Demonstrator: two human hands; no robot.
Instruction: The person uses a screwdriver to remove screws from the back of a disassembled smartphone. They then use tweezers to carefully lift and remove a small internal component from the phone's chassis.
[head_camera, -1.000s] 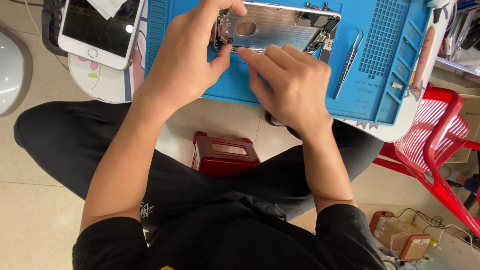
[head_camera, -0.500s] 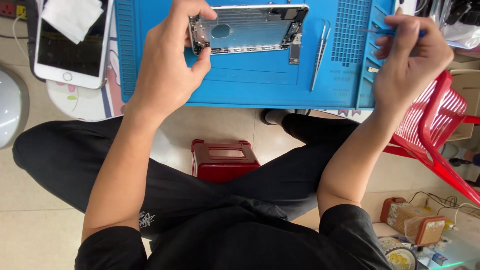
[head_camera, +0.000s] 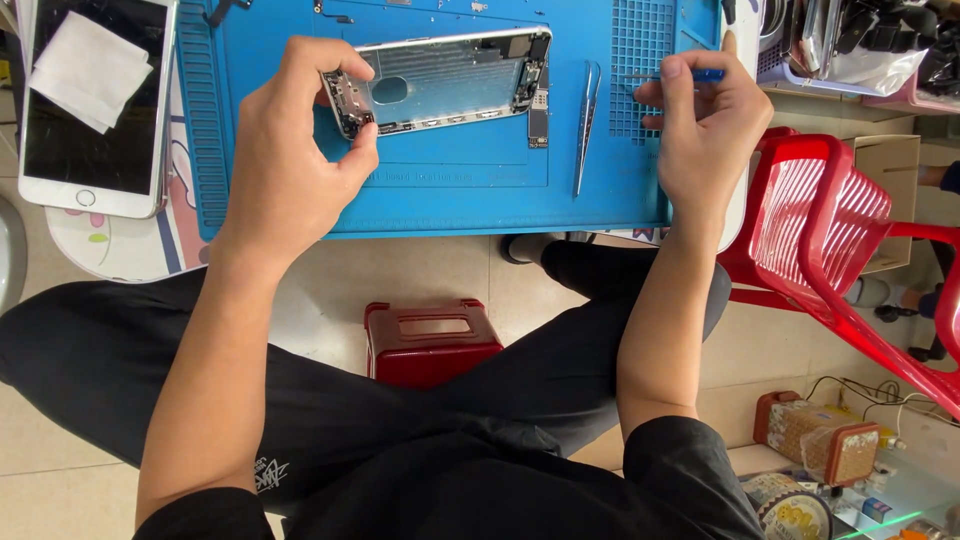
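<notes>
The right hand (head_camera: 705, 125), which a second earlier had been working on the phone shell (head_camera: 440, 82), was now lifted off to the right, pinching a blue screwdriver (head_camera: 690, 75). The shell, on the blue mat (head_camera: 450, 200), stayed gripped at its left end by the left hand (head_camera: 290, 150). Tweezers (head_camera: 585, 125) lay between shell and right hand.

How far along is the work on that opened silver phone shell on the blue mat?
Done: the white-fronted screen panel lies apart, and the silver phone shell is open. In hand: the left hand grips the shell's end, and the right hand holds a blue-handled screwdriver. Left: small parts remain at both ends; the metal tweezers lie unused.
</notes>
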